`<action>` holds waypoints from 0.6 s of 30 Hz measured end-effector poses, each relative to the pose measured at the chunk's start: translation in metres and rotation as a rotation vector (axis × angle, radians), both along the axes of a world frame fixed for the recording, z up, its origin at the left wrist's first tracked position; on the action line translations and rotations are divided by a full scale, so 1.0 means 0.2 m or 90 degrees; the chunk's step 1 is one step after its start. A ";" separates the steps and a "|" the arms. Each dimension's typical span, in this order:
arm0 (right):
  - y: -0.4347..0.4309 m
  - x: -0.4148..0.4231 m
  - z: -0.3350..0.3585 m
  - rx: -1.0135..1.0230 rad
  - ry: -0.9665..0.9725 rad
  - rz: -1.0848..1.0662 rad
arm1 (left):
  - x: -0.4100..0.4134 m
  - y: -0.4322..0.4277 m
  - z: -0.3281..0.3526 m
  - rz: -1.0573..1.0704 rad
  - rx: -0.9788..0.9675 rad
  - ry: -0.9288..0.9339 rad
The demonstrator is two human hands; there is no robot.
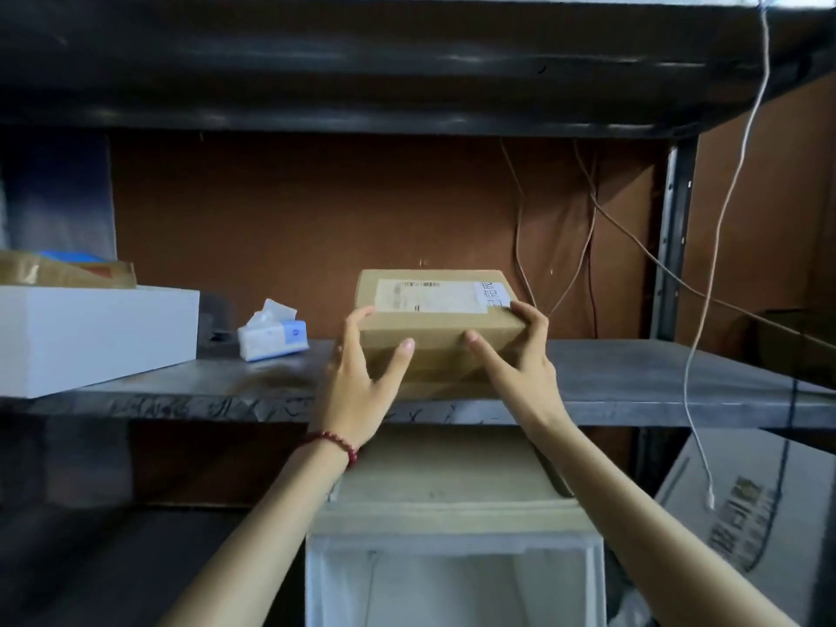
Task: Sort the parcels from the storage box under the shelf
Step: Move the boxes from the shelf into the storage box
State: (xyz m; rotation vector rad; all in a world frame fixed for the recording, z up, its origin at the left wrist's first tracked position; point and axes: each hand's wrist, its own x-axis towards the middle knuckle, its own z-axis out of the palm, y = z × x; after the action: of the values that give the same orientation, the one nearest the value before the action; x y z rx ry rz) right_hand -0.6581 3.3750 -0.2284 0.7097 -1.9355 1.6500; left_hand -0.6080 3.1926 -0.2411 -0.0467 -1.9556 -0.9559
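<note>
A brown cardboard parcel with a white shipping label on top rests on the grey metal shelf, near its front edge. My left hand grips the parcel's left side, thumb on the front face. My right hand holds its right corner, fingers over the top edge. Below the shelf stands a white translucent storage box, with a flat cardboard parcel lying just behind it.
A large white box sits at the shelf's left with a taped brown parcel on top. A tissue pack lies between it and my hands. Cables hang at the right. A white printed carton stands lower right.
</note>
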 end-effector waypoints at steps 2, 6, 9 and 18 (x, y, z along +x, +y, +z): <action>0.06 0.14 -0.13 -0.036 0.010 0.030 | 0.15 0.06 -0.15 -0.058 0.045 0.069; 0.17 0.30 -0.39 -0.090 -0.044 0.061 | 0.31 0.14 -0.44 -0.158 0.170 0.110; 0.22 0.33 -0.58 -0.127 -0.079 0.112 | 0.35 0.15 -0.60 -0.169 0.203 0.083; 0.28 0.36 -1.01 -0.139 -0.169 0.108 | 0.45 0.16 -0.96 -0.076 0.140 -0.059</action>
State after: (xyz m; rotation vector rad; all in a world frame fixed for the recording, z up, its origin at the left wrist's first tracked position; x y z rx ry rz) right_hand -0.5861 3.4307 -0.4294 0.6071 -1.8698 2.1148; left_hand -0.5172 3.2248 -0.4334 0.0068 -1.9366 -1.2675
